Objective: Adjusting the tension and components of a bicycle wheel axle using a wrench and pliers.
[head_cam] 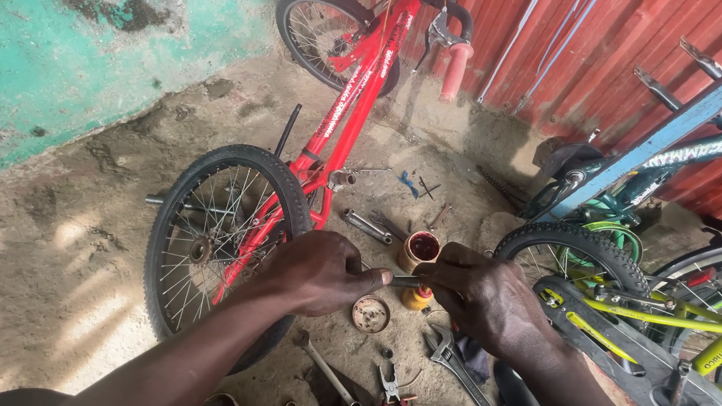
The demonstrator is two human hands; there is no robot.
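Observation:
My left hand (321,270) and my right hand (484,297) meet in the middle of the view, both pinching a short metal axle (404,280) held level between the fingertips. Directly beyond the axle stands a small open tub (420,250) of dark red grease, and under the hands sits a round tin lid (370,315) on the dirt floor. A red bicycle (343,107) lies on its side to the left, its rear wheel (216,243) just under my left forearm.
A yellow-green bicycle (669,330) stands at the right with a blue-green one (673,159) behind it. Spanners (366,226), an adjustable wrench (459,374) and red-handled pliers (391,399) lie on the ground. A teal wall (73,43) is at left, red corrugated sheet (579,48) behind.

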